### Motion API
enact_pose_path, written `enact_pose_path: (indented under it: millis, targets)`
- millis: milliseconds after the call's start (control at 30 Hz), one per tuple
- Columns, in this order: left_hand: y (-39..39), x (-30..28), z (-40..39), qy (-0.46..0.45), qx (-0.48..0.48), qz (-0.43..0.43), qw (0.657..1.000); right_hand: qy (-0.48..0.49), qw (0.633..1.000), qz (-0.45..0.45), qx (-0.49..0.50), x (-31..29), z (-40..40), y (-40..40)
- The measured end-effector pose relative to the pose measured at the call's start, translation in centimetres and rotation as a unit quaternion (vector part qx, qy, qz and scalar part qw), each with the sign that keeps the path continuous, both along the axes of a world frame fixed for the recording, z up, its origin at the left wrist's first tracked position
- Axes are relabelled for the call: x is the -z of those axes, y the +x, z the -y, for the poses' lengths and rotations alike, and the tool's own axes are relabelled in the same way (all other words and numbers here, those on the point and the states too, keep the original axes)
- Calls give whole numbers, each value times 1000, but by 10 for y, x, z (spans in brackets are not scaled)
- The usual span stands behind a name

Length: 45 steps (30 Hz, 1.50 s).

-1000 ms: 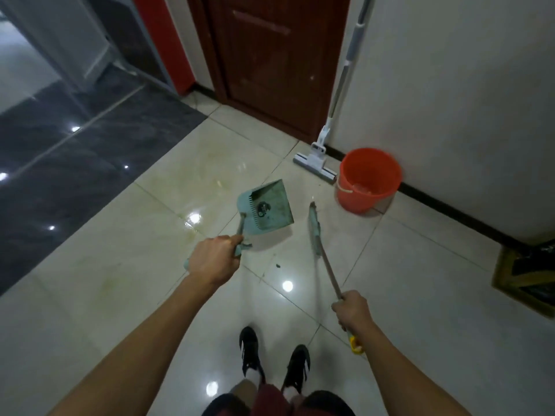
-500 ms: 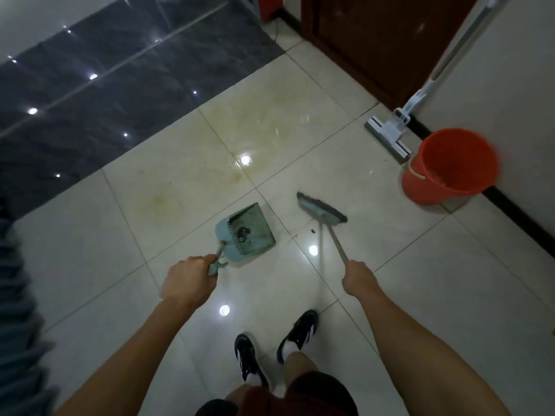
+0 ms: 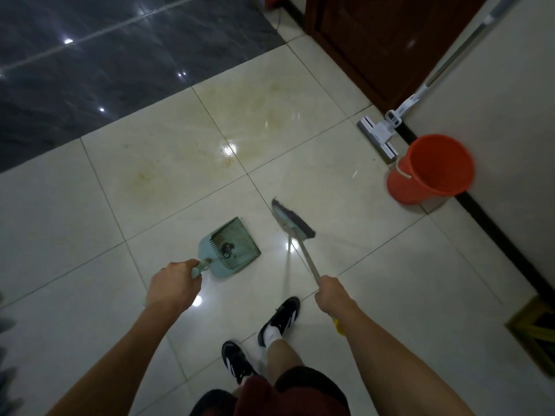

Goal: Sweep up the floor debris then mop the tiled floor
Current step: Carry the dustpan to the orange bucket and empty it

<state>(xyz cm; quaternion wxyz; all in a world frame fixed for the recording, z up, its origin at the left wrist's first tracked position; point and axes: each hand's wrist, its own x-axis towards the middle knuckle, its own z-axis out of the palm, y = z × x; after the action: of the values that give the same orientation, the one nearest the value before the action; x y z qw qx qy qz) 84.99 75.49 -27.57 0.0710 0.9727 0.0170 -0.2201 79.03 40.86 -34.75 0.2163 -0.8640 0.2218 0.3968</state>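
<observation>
Dustpan point(image 3: 232, 250) held left of right grip's point(image 3: 330, 291) broom point(image 3: 292, 220).

Your left hand point(image 3: 175, 284) is curled in a fist around the dustpan handle point(image 3: 200, 267), knuckles up, forearm bare and reaching forward. Your right hand point(image 3: 330, 291), level with the left and well apart from it, grips the broom shaft point(image 3: 306, 258), which slants forward and inward from the fist. Both arms are nearly straight.
</observation>
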Motion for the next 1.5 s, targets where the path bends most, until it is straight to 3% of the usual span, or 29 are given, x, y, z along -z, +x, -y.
enact_pose_path:
  millis: [433, 867, 1233, 1500]
  targets:
    - [35, 17, 14, -9, 1, -13, 1000, -44, 995, 51, 70, -6, 26, -3]
    - [104, 18, 35, 11, -13, -23, 1000, -41, 999, -5, 17, 20, 26, 32]
    - [108, 15, 39, -1, 4, -34, 999, 68, 993, -21, 90, 7, -13, 23]
    - [104, 17, 3, -25, 5, -38, 999, 168, 955, -52, 240, -19, -58, 20]
